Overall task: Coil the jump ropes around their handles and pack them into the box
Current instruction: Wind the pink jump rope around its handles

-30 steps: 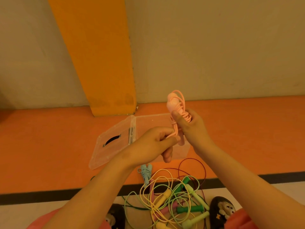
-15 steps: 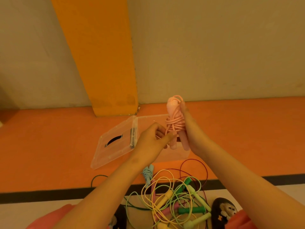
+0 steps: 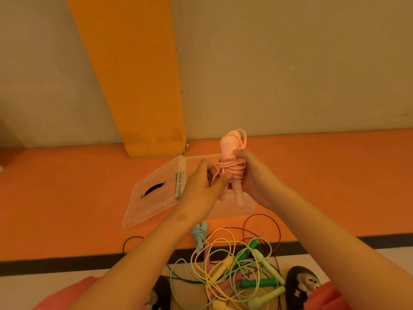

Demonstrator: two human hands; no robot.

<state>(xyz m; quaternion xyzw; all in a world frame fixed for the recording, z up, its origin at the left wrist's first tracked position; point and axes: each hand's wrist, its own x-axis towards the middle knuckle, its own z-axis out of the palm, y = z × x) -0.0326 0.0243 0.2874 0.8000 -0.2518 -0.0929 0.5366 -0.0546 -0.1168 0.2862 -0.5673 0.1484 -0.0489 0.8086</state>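
A pink jump rope [image 3: 231,168] is held upright in front of me, its cord wound several times round its two handles. My right hand [image 3: 257,177] grips the handles from the right side. My left hand [image 3: 202,186] pinches the loose end of the pink cord just left of the coil. Behind and below them the clear plastic box [image 3: 243,209] lies on the orange floor with its lid [image 3: 154,193] swung open to the left. Most of the box is hidden by my hands.
A tangle of loose ropes [image 3: 237,274] with yellow, green, pink and dark red cords lies on the floor near my knees. A coiled blue rope [image 3: 200,234] lies just left of it. An orange pillar [image 3: 134,74] and beige wall stand behind the box.
My left hand has moved up and closer to the coil, drawing the cord's end in. The right hand has turned the handles more upright. The view has shifted slightly.
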